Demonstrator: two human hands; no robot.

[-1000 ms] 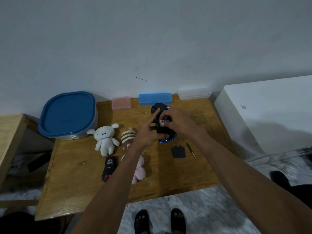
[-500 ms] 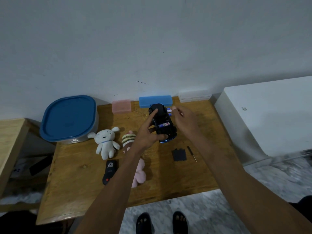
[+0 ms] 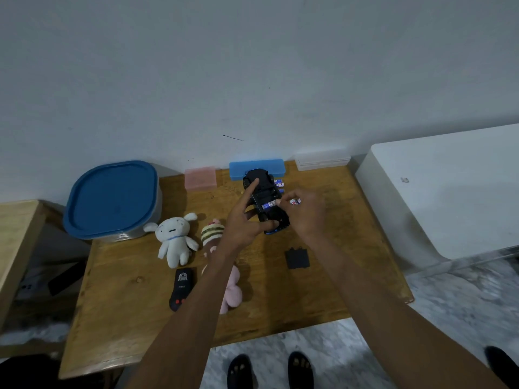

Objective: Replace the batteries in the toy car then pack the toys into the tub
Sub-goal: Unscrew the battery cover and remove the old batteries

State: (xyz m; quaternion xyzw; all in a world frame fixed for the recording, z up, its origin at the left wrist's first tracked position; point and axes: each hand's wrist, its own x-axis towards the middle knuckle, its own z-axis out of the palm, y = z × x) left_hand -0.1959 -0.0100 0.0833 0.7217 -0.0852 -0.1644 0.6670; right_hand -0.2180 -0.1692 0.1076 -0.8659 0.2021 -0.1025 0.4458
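Having been lifted from the toy car gripped by the left hand, a battery is now pinched in the right hand; removal is judged underway.

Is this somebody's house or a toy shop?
Probably a room in a house: a small wooden table against a plain wall, with a white plush toy and a blue-lidded tub on it, above a marble-patterned floor.

Plain pale wall; wooden table against it; white cabinet right; marble floor; dim light.
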